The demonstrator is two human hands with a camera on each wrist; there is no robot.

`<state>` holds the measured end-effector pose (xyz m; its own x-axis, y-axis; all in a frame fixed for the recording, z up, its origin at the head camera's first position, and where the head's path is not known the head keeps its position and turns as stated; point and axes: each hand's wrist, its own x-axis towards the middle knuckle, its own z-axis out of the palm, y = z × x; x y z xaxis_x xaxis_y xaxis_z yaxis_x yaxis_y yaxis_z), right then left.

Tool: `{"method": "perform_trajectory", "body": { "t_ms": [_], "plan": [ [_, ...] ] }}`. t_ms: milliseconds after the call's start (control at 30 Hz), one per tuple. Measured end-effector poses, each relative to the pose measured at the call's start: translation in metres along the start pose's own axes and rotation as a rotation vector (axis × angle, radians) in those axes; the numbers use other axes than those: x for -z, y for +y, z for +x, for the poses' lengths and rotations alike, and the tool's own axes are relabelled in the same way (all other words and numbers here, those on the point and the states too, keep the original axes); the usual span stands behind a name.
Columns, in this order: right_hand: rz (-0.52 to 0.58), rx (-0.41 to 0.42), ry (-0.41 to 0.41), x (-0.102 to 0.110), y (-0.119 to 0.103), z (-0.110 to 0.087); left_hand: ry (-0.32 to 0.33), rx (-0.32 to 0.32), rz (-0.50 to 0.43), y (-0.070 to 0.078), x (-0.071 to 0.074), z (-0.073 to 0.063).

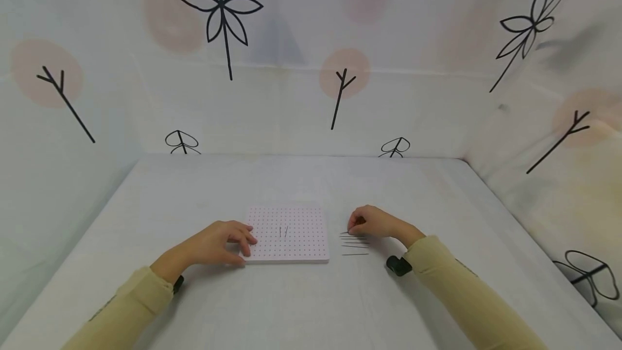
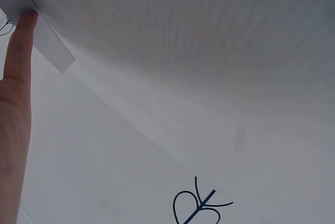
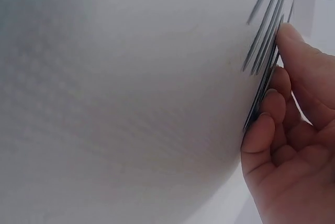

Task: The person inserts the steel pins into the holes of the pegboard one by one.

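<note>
A white pegboard (image 1: 301,247) with rows of small dots lies flat on the table. Two thin dark sticks (image 1: 280,232) stand up from it, left of its middle. My left hand (image 1: 221,242) rests at the board's left edge, fingers over its top. In the left wrist view one straight finger (image 2: 21,51) touches the board's side (image 2: 55,51). Right of the board, several thin metal sticks (image 3: 266,30) lie roughly parallel. At the far end of that row my right hand (image 1: 374,222) pinches a stick (image 1: 344,232) between thumb and fingers; the fingertips partly hide it.
A white cloth covers the table (image 1: 282,307). Pale walls printed with line-drawn plants (image 1: 342,96) rise at the back and both sides. A dark wrist device (image 1: 399,266) sits under the right sleeve's cuff, and part of another (image 1: 178,284) shows at the left.
</note>
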<state>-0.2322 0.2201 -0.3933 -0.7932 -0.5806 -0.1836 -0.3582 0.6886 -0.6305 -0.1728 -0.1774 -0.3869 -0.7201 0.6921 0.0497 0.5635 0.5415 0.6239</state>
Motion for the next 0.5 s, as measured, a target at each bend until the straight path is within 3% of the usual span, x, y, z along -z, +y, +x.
{"method": "perform_trajectory", "body": {
  "t_ms": [167,500],
  "plan": [
    [-0.003,0.02,0.025,-0.0006,0.0,-0.0019,0.0,-0.019,-0.001,-0.0027,-0.0008,-0.0001],
    [0.042,0.057,0.168,-0.001,-0.0075,-0.006,-0.004,-0.031,-0.013,-0.0051,-0.0006,-0.0002]
  ]
}}
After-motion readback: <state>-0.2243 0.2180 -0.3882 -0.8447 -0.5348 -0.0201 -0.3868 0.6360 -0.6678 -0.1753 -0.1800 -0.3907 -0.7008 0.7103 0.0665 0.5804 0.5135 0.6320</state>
